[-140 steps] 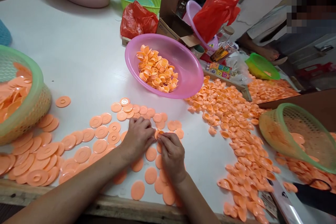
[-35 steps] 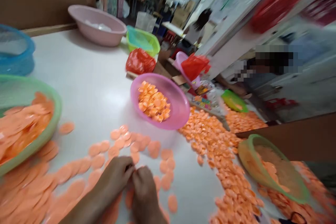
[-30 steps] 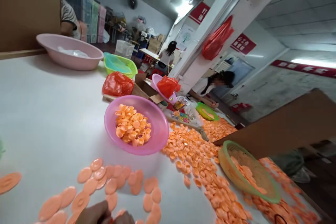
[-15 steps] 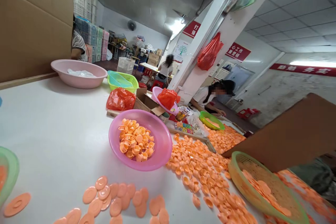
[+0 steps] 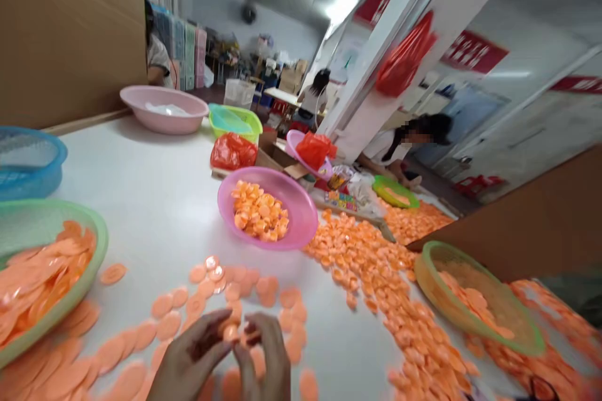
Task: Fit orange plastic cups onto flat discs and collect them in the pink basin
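Note:
At the bottom middle, my left hand [image 5: 194, 354] and my right hand [image 5: 267, 351] come together, fingers bent in a pinch. Between their fingertips is a small orange plastic cup [image 5: 230, 332], partly covered by the fingers and blurred. Whether a second piece is pinched with it, I cannot tell. Flat round orange saucers [image 5: 168, 324] lie on the white table around and below my hands. Beyond them, a pink-purple bowl [image 5: 303, 216] contains a heap of small orange cups [image 5: 261, 210].
More cups [image 5: 371, 276] spread in a long pile to the right. A green basket [image 5: 101, 232] of saucers stands left, a blue basket [image 5: 56, 160] behind it. An orange-green basket [image 5: 527, 341] is at right. Cardboard panels [image 5: 70, 37] flank the table. Two people work farther back; another shows at left.
My hands have come into view at the bottom, holding a small cup. The view has tilted down and swung left, showing more of the green basket and the blue basket.

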Tool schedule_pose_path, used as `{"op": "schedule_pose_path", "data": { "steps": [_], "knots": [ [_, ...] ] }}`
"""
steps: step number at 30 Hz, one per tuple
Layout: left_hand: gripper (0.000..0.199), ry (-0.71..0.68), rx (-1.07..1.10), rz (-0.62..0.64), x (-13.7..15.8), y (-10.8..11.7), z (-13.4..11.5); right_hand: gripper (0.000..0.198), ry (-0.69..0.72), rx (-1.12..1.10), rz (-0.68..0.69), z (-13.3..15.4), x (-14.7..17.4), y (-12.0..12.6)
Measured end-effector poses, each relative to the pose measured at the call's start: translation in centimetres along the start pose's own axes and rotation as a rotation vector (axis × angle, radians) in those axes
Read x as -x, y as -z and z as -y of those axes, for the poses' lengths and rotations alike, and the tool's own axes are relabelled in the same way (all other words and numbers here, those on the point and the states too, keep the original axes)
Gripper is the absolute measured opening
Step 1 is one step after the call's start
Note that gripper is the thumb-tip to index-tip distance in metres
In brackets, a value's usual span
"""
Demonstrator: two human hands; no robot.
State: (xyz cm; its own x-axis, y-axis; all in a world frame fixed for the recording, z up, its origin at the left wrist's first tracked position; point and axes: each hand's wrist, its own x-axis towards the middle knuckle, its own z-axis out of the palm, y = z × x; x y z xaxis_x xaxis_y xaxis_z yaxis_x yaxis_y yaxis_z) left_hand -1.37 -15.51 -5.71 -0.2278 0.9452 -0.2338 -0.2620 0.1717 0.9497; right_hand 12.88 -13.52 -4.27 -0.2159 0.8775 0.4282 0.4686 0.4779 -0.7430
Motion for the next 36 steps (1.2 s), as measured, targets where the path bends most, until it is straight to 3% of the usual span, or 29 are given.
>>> {"op": "schedule_pose_path", "data": {
  "steps": [3, 7, 15, 22, 26, 30, 33, 36],
  "knots": [
    [0.043, 0.006, 0.015, 0.071, 0.9, -0.6, -0.5, 0.030, -0.132, -0.169, 0.023, -0.1, 0.0, -0.1],
    [0.036, -0.016, -0.057, 0.120, 1.3, -1.6, -1.1, 0.022, -0.155, -0.213, 0.008, 0.3, -0.4, 0.5],
    [0.026, -0.122, -0.291, 0.100, 1.4, -2.4, -0.8, 0.010, -0.213, -0.120, -0.057, 0.1, 0.1, 0.7],
    [0.025, -0.226, -0.431, 0.091, 1.5, -1.9, 0.1, 0.009, -0.289, -0.173, -0.024, -0.8, 0.7, 0.1],
    [0.027, -0.227, -0.489, 0.000, 0.8, -1.0, 0.7, 0.010, -0.276, -0.184, -0.032, -0.8, 0.2, -1.2],
    [0.033, -0.204, -0.508, -0.033, -1.5, 0.5, -1.4, 0.011, -0.286, -0.278, 0.037, -1.2, -4.4, -2.2],
    [0.040, -0.211, -0.538, -0.139, -3.3, 2.4, -3.0, 0.012, -0.412, -0.425, -0.027, -2.6, -10.4, -1.8],
    [0.033, -0.193, -0.756, -0.184, -4.1, 4.3, -2.5, 0.026, -0.537, -0.504, -0.036, -4.6, -15.7, -0.6]
  ]
}}
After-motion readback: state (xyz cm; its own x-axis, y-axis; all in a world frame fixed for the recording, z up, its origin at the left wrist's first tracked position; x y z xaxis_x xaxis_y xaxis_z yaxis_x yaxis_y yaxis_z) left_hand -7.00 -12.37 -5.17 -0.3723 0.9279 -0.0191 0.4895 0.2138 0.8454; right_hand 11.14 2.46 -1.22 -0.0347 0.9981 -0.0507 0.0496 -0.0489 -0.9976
